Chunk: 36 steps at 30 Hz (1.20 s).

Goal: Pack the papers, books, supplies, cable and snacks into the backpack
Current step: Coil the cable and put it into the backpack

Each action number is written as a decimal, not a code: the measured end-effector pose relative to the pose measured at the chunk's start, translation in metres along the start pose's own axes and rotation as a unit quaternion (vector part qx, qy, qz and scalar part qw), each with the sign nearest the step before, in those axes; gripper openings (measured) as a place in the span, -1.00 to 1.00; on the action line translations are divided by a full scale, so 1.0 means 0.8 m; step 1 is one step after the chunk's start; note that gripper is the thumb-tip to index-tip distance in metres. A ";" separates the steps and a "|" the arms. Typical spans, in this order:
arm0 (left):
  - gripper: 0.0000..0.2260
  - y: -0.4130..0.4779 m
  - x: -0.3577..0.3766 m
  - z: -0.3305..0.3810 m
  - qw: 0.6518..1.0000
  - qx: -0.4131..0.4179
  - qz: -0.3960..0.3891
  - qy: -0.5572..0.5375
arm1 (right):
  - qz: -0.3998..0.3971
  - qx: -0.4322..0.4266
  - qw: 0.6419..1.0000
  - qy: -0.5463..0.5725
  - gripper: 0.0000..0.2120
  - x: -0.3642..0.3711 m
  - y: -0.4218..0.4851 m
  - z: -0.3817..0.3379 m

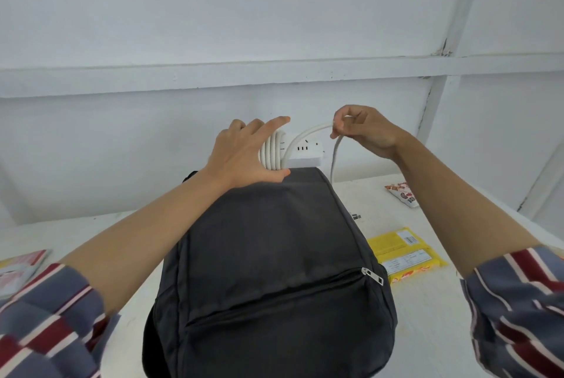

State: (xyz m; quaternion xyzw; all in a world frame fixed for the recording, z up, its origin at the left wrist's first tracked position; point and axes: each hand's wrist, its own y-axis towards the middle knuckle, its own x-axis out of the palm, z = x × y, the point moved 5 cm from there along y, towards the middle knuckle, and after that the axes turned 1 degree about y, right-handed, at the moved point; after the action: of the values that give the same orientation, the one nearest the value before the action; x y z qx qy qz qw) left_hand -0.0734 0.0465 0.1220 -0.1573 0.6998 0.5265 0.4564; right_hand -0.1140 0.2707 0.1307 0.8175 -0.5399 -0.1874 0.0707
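The left hand (244, 151) gripped the cable (300, 136) where it coiled round the power strip (305, 154), above the far end of the backpack (274, 255) on the worktop (427, 301). The right hand (363, 130) pinched the loose run. The cable was judged light, stiff and springy, and best held across the coils

The dark grey backpack (268, 255) lay flat on the white table (427, 316), its front pocket zipped shut. Just behind its top end was a white power strip (305, 153). The thick white cable (271, 154) was wound in loops around one end of the strip, and the left hand (244, 157) gripped those loops. The right hand (363, 130) pinched the loose part, which hung down. A yellow snack pack (403, 252) lay just right of the backpack, a red and white snack bag (403, 194) farther back, and a pink book (21, 264) at the left edge.
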 end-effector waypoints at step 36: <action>-0.39 0.049 -0.025 -0.043 0.979 -0.197 0.060 -0.003 | 0.046 -0.039 0.892 -0.447 -0.79 0.085 0.018 0.015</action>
State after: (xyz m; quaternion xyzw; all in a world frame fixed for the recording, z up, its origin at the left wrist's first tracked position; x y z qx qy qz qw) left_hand -0.1068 0.0265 0.1621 -0.2008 0.5891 0.6810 0.3859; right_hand -0.1071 0.2039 0.1087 0.6180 -0.5441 -0.5504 -0.1381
